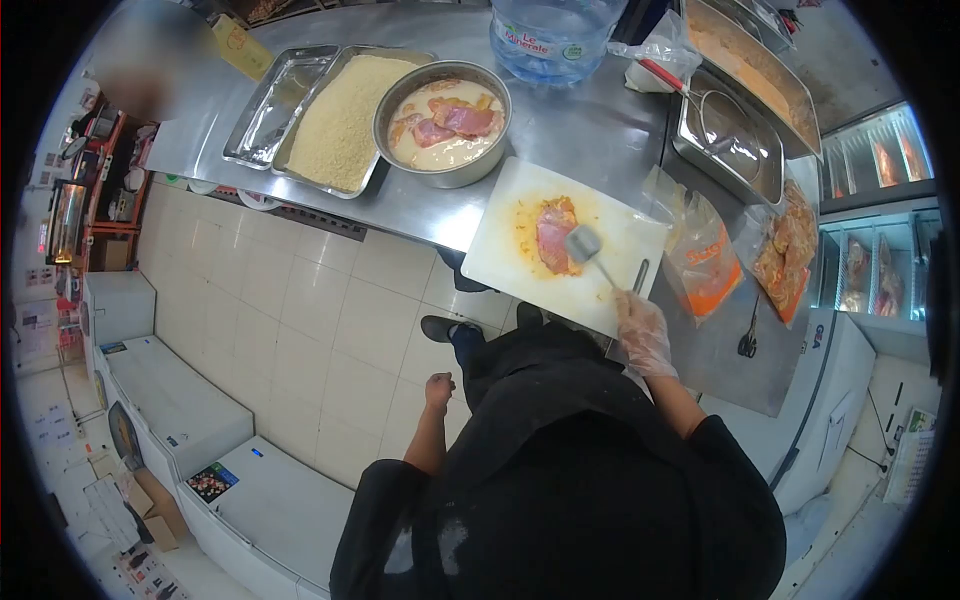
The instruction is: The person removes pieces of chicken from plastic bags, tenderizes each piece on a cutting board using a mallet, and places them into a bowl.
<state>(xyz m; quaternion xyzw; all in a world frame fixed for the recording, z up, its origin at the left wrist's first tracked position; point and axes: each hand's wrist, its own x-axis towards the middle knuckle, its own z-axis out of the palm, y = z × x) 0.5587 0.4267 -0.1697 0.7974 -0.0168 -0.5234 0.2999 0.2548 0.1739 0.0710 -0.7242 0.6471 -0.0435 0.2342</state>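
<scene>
My right hand (643, 335), in a clear plastic glove, is closed round the handle of a meat mallet (582, 243). The mallet's grey head overlaps the right side of a flat piece of raw meat (553, 232); whether it touches cannot be told. Orange-yellow marinade surrounds the meat on a white cutting board (495, 225). My left hand (439, 389), bare and curled into a fist, hangs beside my body over the floor, away from the table. Behind the board stands a round metal pot (440, 178) with meat pieces in pale batter.
Left of the pot are a tray of crumbs (345, 110) and a shiny tray (265, 105). A water bottle (550, 45) stands behind. On the right lie bags of orange seasoning (700, 250) and marinated meat (785, 255), scissors (748, 335), and a metal container (735, 150) with a strainer.
</scene>
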